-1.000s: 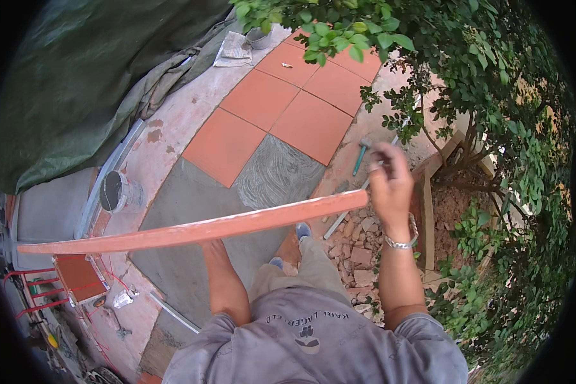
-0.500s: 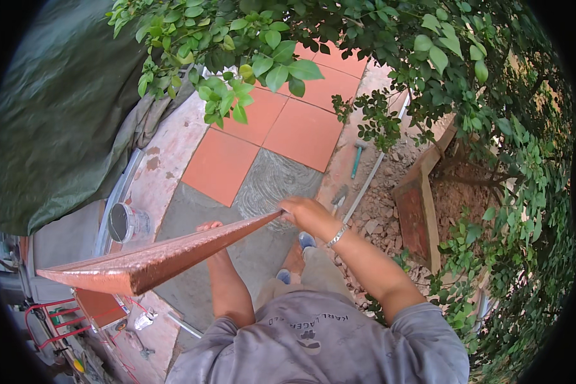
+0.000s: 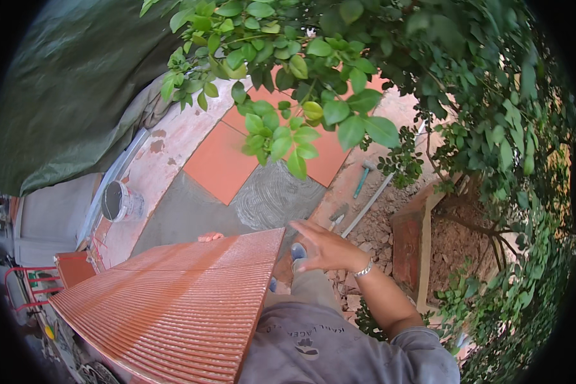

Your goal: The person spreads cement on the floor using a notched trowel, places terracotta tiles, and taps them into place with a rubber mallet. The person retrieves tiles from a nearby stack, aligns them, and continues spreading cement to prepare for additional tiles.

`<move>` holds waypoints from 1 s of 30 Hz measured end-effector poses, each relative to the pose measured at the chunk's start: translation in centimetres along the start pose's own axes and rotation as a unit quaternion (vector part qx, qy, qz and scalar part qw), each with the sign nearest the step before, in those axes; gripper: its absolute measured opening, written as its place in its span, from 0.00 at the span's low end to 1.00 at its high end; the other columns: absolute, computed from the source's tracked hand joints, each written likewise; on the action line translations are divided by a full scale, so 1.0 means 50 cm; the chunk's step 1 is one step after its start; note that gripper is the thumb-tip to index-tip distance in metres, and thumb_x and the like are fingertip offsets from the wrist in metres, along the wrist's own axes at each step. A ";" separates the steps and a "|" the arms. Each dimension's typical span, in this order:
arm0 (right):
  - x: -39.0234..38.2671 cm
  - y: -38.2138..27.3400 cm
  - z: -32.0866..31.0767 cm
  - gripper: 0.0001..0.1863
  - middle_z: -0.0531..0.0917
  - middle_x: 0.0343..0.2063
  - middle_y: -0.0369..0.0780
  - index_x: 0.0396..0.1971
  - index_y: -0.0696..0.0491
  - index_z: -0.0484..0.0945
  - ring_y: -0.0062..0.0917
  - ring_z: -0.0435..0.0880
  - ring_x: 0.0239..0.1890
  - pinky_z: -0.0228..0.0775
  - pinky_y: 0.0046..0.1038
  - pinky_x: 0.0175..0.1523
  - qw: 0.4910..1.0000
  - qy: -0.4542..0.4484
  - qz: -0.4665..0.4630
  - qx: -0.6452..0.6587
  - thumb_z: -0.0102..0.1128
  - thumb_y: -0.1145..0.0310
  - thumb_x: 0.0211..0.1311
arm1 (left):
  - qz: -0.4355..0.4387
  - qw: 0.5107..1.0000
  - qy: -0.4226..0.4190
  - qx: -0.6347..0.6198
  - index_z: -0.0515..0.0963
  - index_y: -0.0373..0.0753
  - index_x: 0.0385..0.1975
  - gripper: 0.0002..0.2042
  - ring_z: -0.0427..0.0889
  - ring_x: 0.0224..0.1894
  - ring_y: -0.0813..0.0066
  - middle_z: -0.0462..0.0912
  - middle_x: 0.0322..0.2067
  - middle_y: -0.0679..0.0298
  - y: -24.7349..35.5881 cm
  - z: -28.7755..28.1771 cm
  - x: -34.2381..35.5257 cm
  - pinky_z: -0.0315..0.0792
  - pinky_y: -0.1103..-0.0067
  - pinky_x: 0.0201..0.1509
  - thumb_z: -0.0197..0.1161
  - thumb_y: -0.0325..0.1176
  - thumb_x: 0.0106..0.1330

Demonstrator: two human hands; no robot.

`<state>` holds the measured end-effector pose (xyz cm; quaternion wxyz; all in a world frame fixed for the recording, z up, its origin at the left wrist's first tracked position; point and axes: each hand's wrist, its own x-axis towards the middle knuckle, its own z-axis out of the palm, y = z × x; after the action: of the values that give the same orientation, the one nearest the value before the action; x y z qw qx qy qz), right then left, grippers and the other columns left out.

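Observation:
A large terracotta floor tile [image 3: 179, 291] is tilted up in front of me, its ribbed underside turned toward my face. The fingertips of my left hand [image 3: 211, 237] curl over its far edge; the rest of that hand and forearm are hidden behind the tile. Just off the tile's right corner, my right hand [image 3: 329, 246] has its fingers and thumb spread and holds nothing. Beyond the hands lies a patch of combed grey mortar [image 3: 278, 198], bordering the laid terracotta tiles [image 3: 221, 163].
A bucket [image 3: 123, 202] stands on the left strip. On the right are a hammer with a teal handle [image 3: 363, 179], a trowel [image 3: 338, 216], a long metal bar [image 3: 371, 203] and rubble beside a brick-edged planter [image 3: 411, 246]. Leafy branches [image 3: 288, 128] hang low ahead.
The tile has swung from nearly edge-on to showing its ribbed underside. My right hand has let go of its corner and spread. The view has shifted, so the branches cover more laid tiles.

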<state>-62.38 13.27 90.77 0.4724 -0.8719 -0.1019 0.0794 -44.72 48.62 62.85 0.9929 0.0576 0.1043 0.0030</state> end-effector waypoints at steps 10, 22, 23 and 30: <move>0.145 -0.103 -0.028 0.33 0.79 0.55 0.50 0.62 0.61 0.71 0.41 0.80 0.58 0.71 0.37 0.61 0.954 -0.006 -0.248 0.170 0.69 0.57 0.65 | 0.105 0.922 0.357 0.109 0.71 0.49 0.58 0.29 0.71 0.59 0.62 0.70 0.60 0.63 0.005 0.147 -0.130 0.68 0.60 0.62 0.37 0.64 0.73; 0.293 0.543 0.434 0.29 0.76 0.60 0.41 0.66 0.60 0.65 0.28 0.76 0.60 0.69 0.32 0.63 0.706 0.368 0.156 0.585 0.45 0.52 0.80 | 0.158 0.867 0.377 0.285 0.57 0.45 0.75 0.44 0.60 0.74 0.56 0.58 0.75 0.60 0.106 -0.405 -0.060 0.61 0.60 0.74 0.35 0.74 0.70; 0.301 0.605 0.462 0.29 0.76 0.60 0.42 0.66 0.59 0.65 0.29 0.76 0.60 0.70 0.33 0.64 0.688 0.392 0.167 0.587 0.46 0.51 0.79 | 0.145 0.863 0.368 0.314 0.58 0.43 0.74 0.44 0.60 0.74 0.56 0.59 0.74 0.59 0.103 -0.453 -0.046 0.61 0.61 0.74 0.37 0.73 0.70; 0.243 1.069 0.670 0.30 0.78 0.59 0.41 0.63 0.59 0.70 0.31 0.79 0.58 0.72 0.35 0.63 0.561 0.557 0.325 0.519 0.50 0.48 0.78 | 0.043 0.763 0.504 0.401 0.62 0.32 0.71 0.42 0.67 0.70 0.57 0.66 0.71 0.56 -0.014 -0.753 0.108 0.61 0.64 0.74 0.50 0.65 0.72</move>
<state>-53.00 14.94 27.23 0.7486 -0.3210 0.5308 -0.2340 -47.27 52.28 25.05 0.6821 0.4455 0.5789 0.0324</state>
